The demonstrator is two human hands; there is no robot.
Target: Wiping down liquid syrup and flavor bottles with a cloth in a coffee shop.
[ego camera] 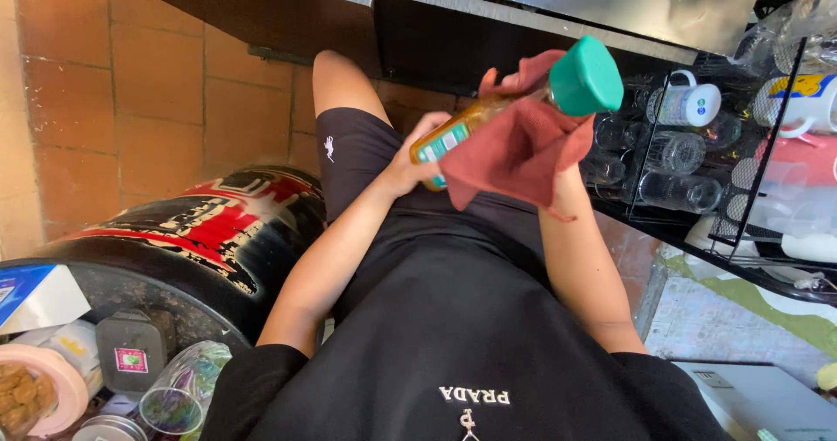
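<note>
Because the reddish-brown cloth drapes over it, the right hand is almost wholly hidden; only the forearm shows below the folds, and its grip is hard to make out, though it seems wrapped around the bottle through the cloth. The left hand is closed around the bottle's lower end, fingers curled over the label. The bottle is held tilted in the air above the person's lap, its amber body half covered by the cloth and its large green cap pointing up and to the right.

The wire rack of glasses and mugs lies just beyond the cap and is cut off by the right edge. A dark counter edge runs across the top, close behind the hands. To the left, a black and red drum stands near the left elbow, with open tiled floor beyond it. Jars and a clear tumbler crowd the lower left corner, partly cropped.

The cloth looks soft and creased, the cap smooth plastic, the rack thin black wire, the floor matte terracotta tile.
</note>
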